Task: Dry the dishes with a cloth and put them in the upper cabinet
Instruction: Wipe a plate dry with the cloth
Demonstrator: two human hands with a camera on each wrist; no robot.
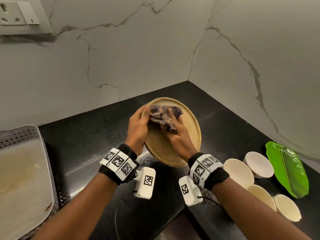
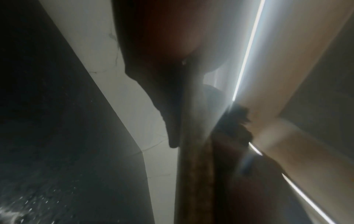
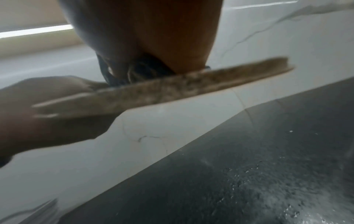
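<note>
The round tan speckled plate is held up off the black stone counter, tilted, in front of the corner where the two white marble walls meet. A crumpled dark purple cloth lies bunched on the plate's upper face, toward its far rim. The right hand presses down on the cloth with its fingers spread over the folds; how far they curl into the fabric cannot be told. The left hand clasps the plate's left rim, thumb on top and fingers underneath (the right wrist view shows the rim edge-on with that hand wrapped around it).

Right of the plate, on the counter, stand four small bowls: three cream ones in a line running toward the near edge, and a pale pink one just beyond them. Further right of the plate lies a green leaf-shaped dish. Left of the plate, well apart, sits a grey perforated plastic tray holding a large white flat piece. Water droplets speckle the counter below the plate.
</note>
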